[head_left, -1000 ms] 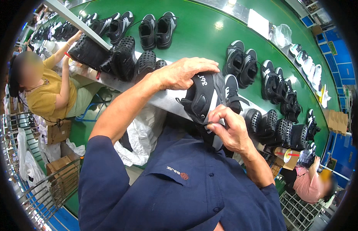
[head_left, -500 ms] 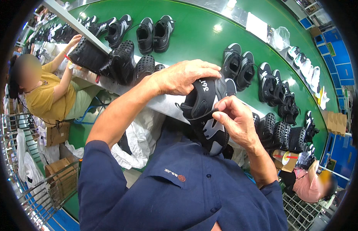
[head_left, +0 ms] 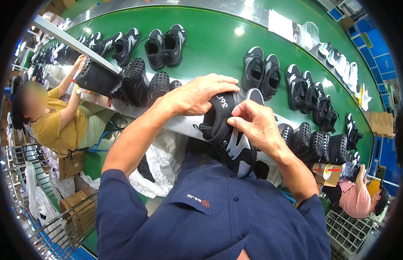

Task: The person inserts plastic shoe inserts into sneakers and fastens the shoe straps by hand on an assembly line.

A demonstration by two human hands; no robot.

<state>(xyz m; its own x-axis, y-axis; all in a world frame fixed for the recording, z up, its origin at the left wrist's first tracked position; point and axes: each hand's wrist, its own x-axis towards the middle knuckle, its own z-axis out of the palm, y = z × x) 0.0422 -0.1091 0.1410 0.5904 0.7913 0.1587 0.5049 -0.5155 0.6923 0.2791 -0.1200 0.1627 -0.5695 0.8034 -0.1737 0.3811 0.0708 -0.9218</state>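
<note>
A black and grey sneaker (head_left: 244,149) is held at the near edge of the bench, its grey toe toward my body and its heel away from me. My left hand (head_left: 195,96) is closed over the far heel end, fingers curved around the outside. The thumb and forefinger of my right hand (head_left: 258,130) pinch together at the collar's right edge. Whatever lies between those fingertips is too small to make out. Part of another sneaker (head_left: 255,95) shows just behind the held one.
Pairs of matching sneakers (head_left: 172,43) stand along the green conveyor belt (head_left: 210,34). Black studded shoe forms (head_left: 134,82) line the near bench on both sides. A person in a yellow shirt (head_left: 58,128) works at left, another in pink (head_left: 354,199) at right. A grey bar (head_left: 76,43) slants across upper left.
My right hand has moved up and left along the collar toward the heel, still pinching. The sneaker has turned slightly in my left hand's hold. The whole view has shifted a little.
</note>
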